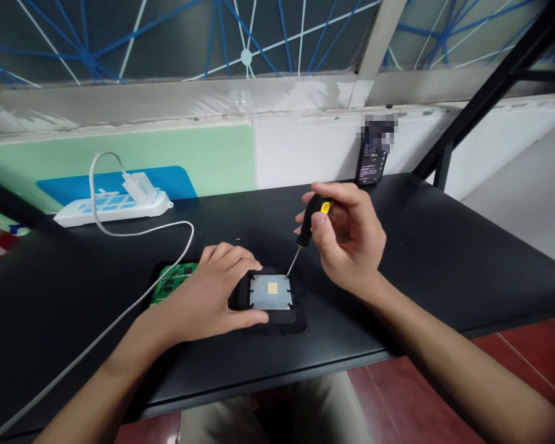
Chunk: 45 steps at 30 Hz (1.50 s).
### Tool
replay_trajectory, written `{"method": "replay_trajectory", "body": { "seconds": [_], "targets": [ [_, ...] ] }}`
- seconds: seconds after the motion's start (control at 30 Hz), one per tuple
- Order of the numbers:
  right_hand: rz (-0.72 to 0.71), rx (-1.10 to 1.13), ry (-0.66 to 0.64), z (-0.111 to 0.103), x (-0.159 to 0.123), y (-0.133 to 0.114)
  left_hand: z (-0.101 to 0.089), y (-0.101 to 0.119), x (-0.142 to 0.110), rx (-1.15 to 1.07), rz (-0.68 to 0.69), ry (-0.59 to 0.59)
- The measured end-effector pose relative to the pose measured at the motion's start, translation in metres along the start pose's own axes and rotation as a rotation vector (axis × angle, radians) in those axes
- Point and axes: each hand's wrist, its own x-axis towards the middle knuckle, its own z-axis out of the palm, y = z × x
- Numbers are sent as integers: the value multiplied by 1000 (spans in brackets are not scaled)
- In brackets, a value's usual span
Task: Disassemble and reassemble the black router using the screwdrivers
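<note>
My right hand (349, 237) is closed round the black and yellow handle of a screwdriver (309, 225). Its thin shaft slants down to the upper right corner of a silver metal plate (259, 297). That plate bears a small cream-coloured square (272, 288) and has dark screw points along its sides. It sits in a black housing (284, 317) lying on the table. My left hand (213, 296) spans the housing, thumb on the near side and fingers on the far side, gripping it. Partly under this hand and wrist is a green circuit board (173, 280).
A white power strip (113, 208) with a plugged-in charger (139, 187) lies at the back left of the black table (425, 259). The charger's white cable (120, 314) runs across the left side, over the circuit board. At the back right, a phone (370, 161) leans against the wall.
</note>
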Motion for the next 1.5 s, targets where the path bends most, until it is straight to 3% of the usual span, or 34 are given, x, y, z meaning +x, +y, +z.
{"method": "replay_trajectory", "body": {
  "seconds": [0.37,0.6,0.73,0.93,1.07,1.5],
  "targets": [
    [8,-19,-43,2,-3,0,5,1,-4,-6,-38,-52],
    [31,82,-130,1,-1,-3,7,1,-5,-3,-17,-82],
    [-13,8,-100,2,0,-1,9,1,-5,13,-16,-103],
    [91,102,-137,2,0,-3,10,2,-3,23,-24,-103],
    [70,35,-101,2,0,-2,9,3,-3,20,-31,-114],
    [199,-1,-14,2,2,-8,9,5,-2,-15,-36,-108]
  ]
}}
